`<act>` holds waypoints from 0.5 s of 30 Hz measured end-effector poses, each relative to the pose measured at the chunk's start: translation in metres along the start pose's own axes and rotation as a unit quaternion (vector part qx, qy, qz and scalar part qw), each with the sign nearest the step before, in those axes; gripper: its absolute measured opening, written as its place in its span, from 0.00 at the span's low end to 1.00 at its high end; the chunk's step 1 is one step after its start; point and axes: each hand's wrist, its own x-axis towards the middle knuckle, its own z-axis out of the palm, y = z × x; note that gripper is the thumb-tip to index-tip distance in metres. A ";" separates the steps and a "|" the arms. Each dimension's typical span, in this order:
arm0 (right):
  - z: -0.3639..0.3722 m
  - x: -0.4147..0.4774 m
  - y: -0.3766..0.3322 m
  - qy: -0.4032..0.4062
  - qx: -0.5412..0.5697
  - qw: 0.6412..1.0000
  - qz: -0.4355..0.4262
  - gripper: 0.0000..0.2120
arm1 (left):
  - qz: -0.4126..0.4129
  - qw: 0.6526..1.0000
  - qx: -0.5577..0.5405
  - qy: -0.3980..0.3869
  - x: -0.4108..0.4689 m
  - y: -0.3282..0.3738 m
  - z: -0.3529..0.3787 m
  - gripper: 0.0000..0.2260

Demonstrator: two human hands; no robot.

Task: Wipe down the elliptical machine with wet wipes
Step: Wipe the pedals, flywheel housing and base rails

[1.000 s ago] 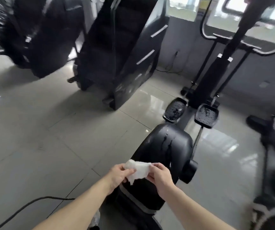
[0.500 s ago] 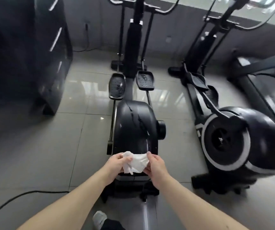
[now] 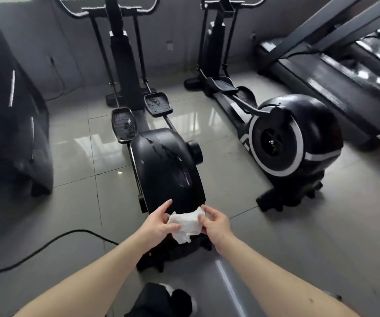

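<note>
Hands meet low in the middle of the view, over the near end of the elliptical machine (image 3: 173, 179). The left hand (image 3: 158, 223) pinches one side of a crumpled white wet wipe (image 3: 185, 224) between thumb and curled fingers, its index finger stretched forward. The right hand (image 3: 217, 223) nips the opposite upper corner with its fingertips (image 3: 204, 210), so the wipe is drawn out between them, apparently in the air rather than pressed to the machine (whether its lower edge brushes the black casing cannot be told). By my judgement the step in hand is spreading or refolding the wipe before a pass. The next move turns on one relation: the rounded flywheel housing (image 3: 161, 156) lies straight ahead of both hands and just beyond them, and the machine's long axis runs directly away from the person, past the two pedals (image 3: 124, 124) to the upright column (image 3: 122, 53) near the wall. Neither hand is clearly nearer, though the left sits slightly closer to the housing's flank. Streaks show on top of the housing, which suggests a forward stroke along that axis. A second elliptical (image 3: 294, 143) stands to the right, well apart, and a black cable (image 3: 47, 244) trails across the tiled floor (image 3: 81, 202) on the left.
</note>
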 end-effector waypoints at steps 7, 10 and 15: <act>-0.008 -0.069 0.052 -0.014 -0.094 0.995 -0.020 0.22 | 0.052 0.972 0.229 -0.017 -0.068 -0.021 0.024 0.23; -0.007 -0.086 0.066 -0.014 -0.078 0.997 -0.004 0.13 | 0.067 0.948 0.309 -0.026 -0.082 -0.030 0.020 0.13; 0.012 -0.106 0.076 -0.044 -0.123 0.991 -0.003 0.10 | 0.061 0.937 0.344 -0.004 -0.085 -0.047 -0.004 0.05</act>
